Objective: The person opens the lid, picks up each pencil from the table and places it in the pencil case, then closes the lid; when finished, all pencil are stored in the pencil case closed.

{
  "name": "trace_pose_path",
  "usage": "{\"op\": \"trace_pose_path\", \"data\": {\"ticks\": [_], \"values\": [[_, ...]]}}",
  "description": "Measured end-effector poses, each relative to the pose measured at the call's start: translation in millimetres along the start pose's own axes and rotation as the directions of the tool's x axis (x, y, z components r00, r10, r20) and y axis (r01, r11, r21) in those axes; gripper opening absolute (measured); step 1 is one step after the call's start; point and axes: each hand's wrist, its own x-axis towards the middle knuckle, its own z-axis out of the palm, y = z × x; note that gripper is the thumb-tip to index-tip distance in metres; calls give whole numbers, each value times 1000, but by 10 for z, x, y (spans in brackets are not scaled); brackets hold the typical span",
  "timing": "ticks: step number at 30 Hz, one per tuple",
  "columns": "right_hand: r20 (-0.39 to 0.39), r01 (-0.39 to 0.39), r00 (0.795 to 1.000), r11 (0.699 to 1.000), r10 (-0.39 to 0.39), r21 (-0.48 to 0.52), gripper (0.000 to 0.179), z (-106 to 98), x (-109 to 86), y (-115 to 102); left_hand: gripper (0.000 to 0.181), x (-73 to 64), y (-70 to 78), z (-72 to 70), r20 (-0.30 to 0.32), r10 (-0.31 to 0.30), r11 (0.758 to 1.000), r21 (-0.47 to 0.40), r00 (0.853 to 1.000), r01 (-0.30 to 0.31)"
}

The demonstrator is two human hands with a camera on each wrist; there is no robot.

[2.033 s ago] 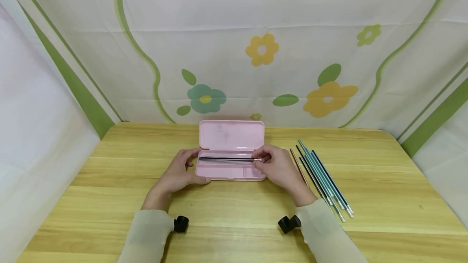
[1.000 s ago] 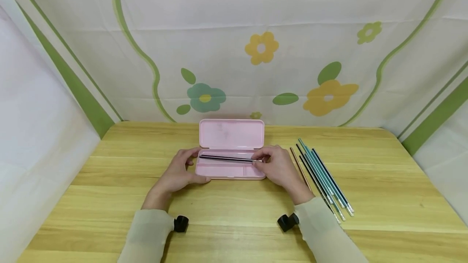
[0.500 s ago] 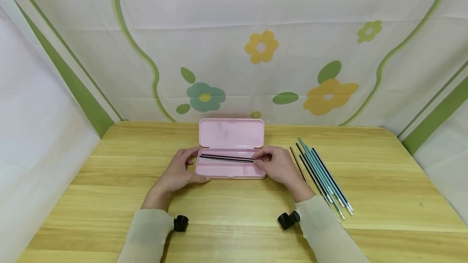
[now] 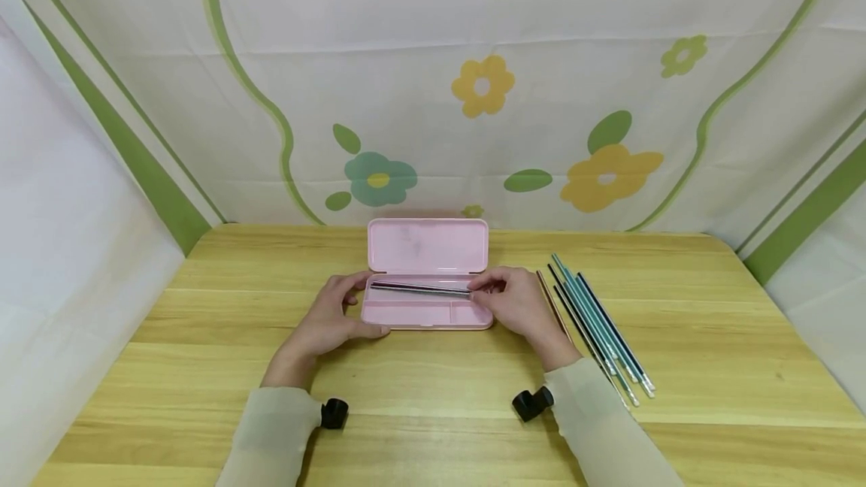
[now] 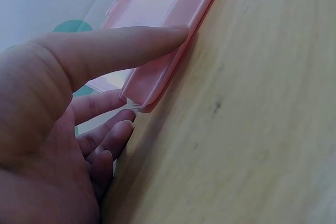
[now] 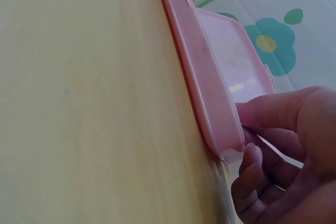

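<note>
A pink pencil case (image 4: 406, 314) lies with its lid raised at the back middle of the table. Dark pencils (image 4: 419, 289) stretch across its rear compartment; how many is hard to tell. My left hand (image 4: 330, 318) holds the case's left end, the thumb on its front edge and the fingers round the far side. In the left wrist view that thumb presses the case's rim (image 5: 181, 51). At the case's right end my right hand (image 4: 517, 308) pinches the pencils' near ends between thumb and fingers. In the right wrist view the case wall (image 6: 210, 98) hides the pencils.
To the right of the case lies a loose bundle of pencils (image 4: 598, 322), teal, dark and copper, some tipped with white erasers. My right sleeve (image 4: 602, 412) reaches close to it. A flowered cloth (image 4: 433, 96) hangs behind the wooden table (image 4: 433, 412).
The pencils in the case have shifted and tilted slightly, their right ends lower than the left, under my right fingers. My left hand stays in place.
</note>
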Motion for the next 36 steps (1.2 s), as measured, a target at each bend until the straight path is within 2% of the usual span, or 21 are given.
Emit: {"op": "trace_pose_path", "data": {"ticks": [6,19,30,36], "values": [[-29,-1,1000,1000,1,1,9,9,0,-7,94,1,-2,-6,7,6,1000,-3,1000,-6],[-21,-16,1000,1000,17,14,7,-20,-39,-21,95,2,14,5,2,2,1000,-6,1000,-2],[20,10,1000,998,-11,62,6,-189,-191,-68,93,40,-14,25,4,5,1000,-6,1000,-5],[17,22,1000,999,-22,31,4,-293,-309,-59,94,50,-51,19,0,9,1000,13,1000,-9]]}}
